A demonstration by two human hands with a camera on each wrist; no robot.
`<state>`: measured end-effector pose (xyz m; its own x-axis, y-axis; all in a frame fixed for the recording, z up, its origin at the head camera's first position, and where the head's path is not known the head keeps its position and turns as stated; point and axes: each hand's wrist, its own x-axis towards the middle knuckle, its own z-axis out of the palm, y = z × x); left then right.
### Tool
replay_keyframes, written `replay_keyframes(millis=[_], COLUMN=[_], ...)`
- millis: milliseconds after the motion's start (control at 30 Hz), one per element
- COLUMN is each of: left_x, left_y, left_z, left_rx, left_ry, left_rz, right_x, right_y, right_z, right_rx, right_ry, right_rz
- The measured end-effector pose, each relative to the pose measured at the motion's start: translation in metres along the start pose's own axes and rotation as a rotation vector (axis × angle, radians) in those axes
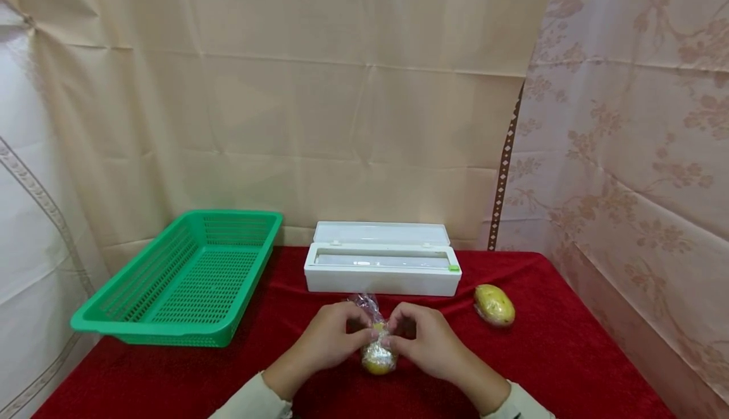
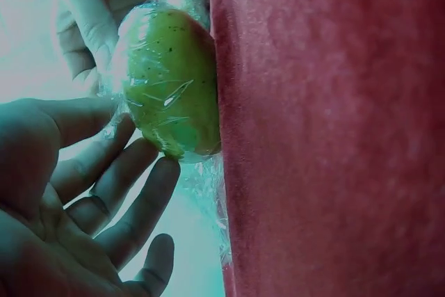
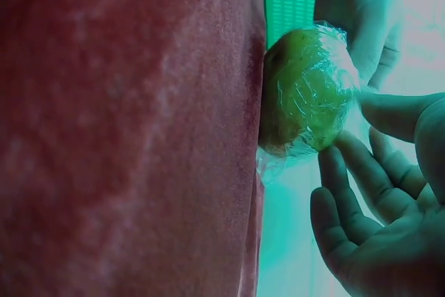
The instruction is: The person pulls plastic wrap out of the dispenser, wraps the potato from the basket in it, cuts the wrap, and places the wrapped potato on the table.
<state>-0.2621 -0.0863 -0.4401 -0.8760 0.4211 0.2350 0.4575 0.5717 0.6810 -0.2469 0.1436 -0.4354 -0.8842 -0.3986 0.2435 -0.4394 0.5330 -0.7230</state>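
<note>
A yellow-green mango [image 1: 378, 364] in clear plastic wrap [image 1: 369, 305] lies on the red cloth between both hands. My left hand [image 1: 333, 337] pinches the film at the mango's left side with thumb and forefinger. On the other side, my right hand [image 1: 428, 343] does the same, its thumb close to the left one. The left wrist view shows the mango [image 2: 174, 81] with dark specks, and a loose tail of film below it. Crinkled film covers the mango [image 3: 299, 88] in the right wrist view, where the other right fingers spread beneath it.
Behind the hands stands a white cling film dispenser [image 1: 381, 285] with its lid raised. A second wrapped mango [image 1: 494, 305] lies to the right. On the left is a green plastic basket [image 1: 165, 329]. The red cloth [image 1: 547, 356] covers the table, with curtains around.
</note>
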Motion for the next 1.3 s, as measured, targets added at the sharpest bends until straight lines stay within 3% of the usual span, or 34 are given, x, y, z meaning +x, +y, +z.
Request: replay_keyframes(millis=[200, 333, 633, 900, 1133, 1300], left_x=[0.0001, -0.0005, -0.0014, -0.0016, -0.0058, -0.0041], left_y=[0.0026, 0.0055, 0.0054, 0.0057, 0.0070, 0.0072], left_z=[0.0028, 0.0035, 0.0042, 0.0025, 0.0054, 0.0051], left_rx=[-0.041, -0.028, 0.042, 0.092, 0.256, 0.284], left_ry=[0.022, 0.029, 0.027, 0.013, 0.066, 0.073], left_rz=[0.006, 0.026, 0.063, 0.037, 0.167, 0.178], right_x=[-0.0009, -0.0006, 0.0002, 0.0006, 0.0006, 0.0007], right_y=[0.0017, 0.0026, 0.0065, 0.0084, 0.0074, 0.0046], right_z=[0.0019, 0.0029, -0.0012, 0.0003, 0.0026, 0.0010], right_rx=[0.013, 0.042, 0.001, -0.031, -0.091, -0.184], right_ry=[0.037, 0.007, -0.037, -0.043, -0.019, -0.029], right_rz=[-0.022, -0.056, 0.015, -0.046, -0.184, -0.211])
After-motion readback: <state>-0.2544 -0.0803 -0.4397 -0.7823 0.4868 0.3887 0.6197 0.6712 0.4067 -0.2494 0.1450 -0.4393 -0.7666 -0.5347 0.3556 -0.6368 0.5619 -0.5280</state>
